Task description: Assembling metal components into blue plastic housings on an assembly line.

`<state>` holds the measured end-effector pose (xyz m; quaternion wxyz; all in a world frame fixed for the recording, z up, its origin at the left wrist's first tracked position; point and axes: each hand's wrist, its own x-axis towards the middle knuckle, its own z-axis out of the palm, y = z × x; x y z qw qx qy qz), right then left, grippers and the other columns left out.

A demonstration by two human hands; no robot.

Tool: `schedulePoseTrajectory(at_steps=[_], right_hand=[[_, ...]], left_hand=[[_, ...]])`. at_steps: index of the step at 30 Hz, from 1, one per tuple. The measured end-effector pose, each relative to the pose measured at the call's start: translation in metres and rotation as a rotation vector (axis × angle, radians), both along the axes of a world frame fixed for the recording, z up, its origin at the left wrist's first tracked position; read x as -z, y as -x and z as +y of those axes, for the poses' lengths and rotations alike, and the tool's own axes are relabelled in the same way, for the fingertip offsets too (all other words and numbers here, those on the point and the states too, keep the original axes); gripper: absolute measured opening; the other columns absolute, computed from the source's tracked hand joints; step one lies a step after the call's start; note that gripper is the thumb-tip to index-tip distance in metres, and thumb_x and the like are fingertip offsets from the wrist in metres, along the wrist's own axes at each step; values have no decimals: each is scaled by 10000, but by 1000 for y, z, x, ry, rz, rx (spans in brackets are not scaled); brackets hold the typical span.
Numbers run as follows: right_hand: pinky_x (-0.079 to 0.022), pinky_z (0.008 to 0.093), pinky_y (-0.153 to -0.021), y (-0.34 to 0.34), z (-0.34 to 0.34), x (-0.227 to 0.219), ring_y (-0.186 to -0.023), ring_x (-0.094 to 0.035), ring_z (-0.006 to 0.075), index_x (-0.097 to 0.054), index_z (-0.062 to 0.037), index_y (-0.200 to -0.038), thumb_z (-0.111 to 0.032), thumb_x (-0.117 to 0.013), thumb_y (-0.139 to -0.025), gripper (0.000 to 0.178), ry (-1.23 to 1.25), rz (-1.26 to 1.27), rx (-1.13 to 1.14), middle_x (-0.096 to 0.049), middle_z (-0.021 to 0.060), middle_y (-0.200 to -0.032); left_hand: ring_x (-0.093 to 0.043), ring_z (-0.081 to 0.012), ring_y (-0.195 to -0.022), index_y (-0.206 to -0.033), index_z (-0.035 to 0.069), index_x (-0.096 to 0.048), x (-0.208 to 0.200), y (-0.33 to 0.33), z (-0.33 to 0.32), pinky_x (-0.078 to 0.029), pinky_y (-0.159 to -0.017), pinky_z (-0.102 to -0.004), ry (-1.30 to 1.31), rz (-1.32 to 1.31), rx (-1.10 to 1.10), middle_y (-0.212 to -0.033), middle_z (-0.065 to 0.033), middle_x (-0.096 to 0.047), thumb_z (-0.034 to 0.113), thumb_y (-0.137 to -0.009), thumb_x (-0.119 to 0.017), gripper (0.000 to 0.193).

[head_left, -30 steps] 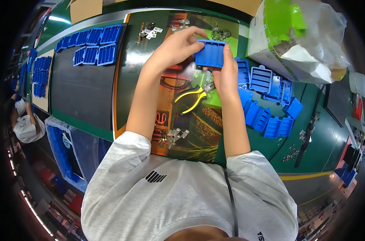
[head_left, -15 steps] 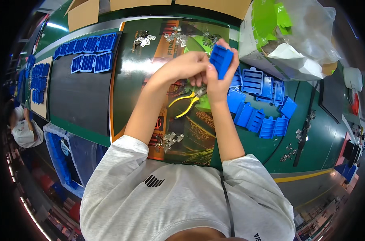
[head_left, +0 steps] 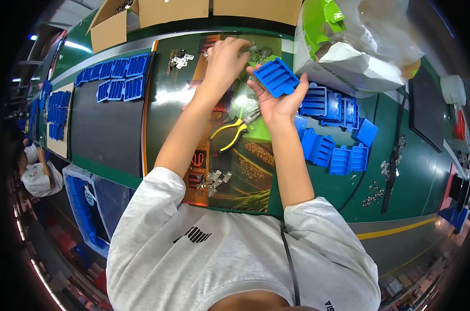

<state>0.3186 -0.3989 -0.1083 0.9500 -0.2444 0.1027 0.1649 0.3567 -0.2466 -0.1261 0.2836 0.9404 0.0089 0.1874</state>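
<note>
In my right hand (head_left: pixel 279 106) lies a blue slotted plastic case (head_left: pixel 277 78), its open compartments facing up. My thumb grips its right edge and the fingers support it from beneath. My left hand (head_left: pixel 227 58) is over a small pile of metal clips at the far side of the mat, its fingers curled downward. The fingertips are hidden, so whatever they hold does not show. Below the hands, pliers with yellow and black handles (head_left: pixel 236 132) lie on the printed mat (head_left: pixel 165 124). Other clips sit at the far left (head_left: pixel 181 61) and near side (head_left: pixel 213 182) of the mat.
Several more blue cases (head_left: pixel 324 150) are grouped right of my forearm. Rows of blue cases (head_left: pixel 120 89) lie on a black sheet at left. A bag-lined box (head_left: pixel 343 65) stands at far right, cardboard boxes (head_left: pixel 175 9) along the back. Another person (head_left: pixel 40 173) is at far left.
My left hand has left the blue case and moved left and away to the metal clips. The right hand has turned the case so its slots face up, shifting slightly left.
</note>
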Motion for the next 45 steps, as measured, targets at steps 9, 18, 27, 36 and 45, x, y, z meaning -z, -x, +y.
schedulePoseTrajectory(at_steps=[9,18,27,36,45], right_hand=[[-566,439,-618,-3,-6,-4,-854,-647,353,-528,61,-1078,-686,-187,-879,845,21,71,-97,-628,221,-980],[-567,419,-605,-6,-7,-5,-853,-642,317,-513,30,-1107,-631,-259,-902,736,111,0,-89,-622,202,-972],[-530,327,-513,-5,-9,-22,-819,-638,254,-514,40,-1127,-517,-270,-930,639,378,-203,-167,-627,190,-1024],[-526,346,-478,6,-3,-25,-763,-652,279,-527,10,-1091,-507,-210,-951,622,515,-155,-326,-637,167,-916],[-526,325,-475,12,7,-27,-746,-657,233,-531,-26,-1069,-523,-224,-951,596,602,-196,-339,-645,133,-891]], left_hand=[[-558,-305,-941,-902,137,-701,7,-6,-4,-387,-810,-438,-64,54,36,-952,-61,-647,254,-780,-639,180],[-671,-255,-795,-893,31,-662,-16,4,2,-488,-771,-296,402,87,-25,-907,-134,-686,164,-843,-584,162],[-588,-92,-735,-982,23,-578,-71,55,5,-461,-680,-221,1263,290,230,-866,-84,-653,149,-901,-586,150],[-597,-84,-818,-971,2,-659,-77,62,-6,-480,-739,-229,815,151,234,-872,-41,-661,161,-856,-656,196],[-612,-93,-774,-948,-2,-665,-76,63,-11,-491,-714,-237,660,164,181,-836,-51,-670,173,-846,-668,202]])
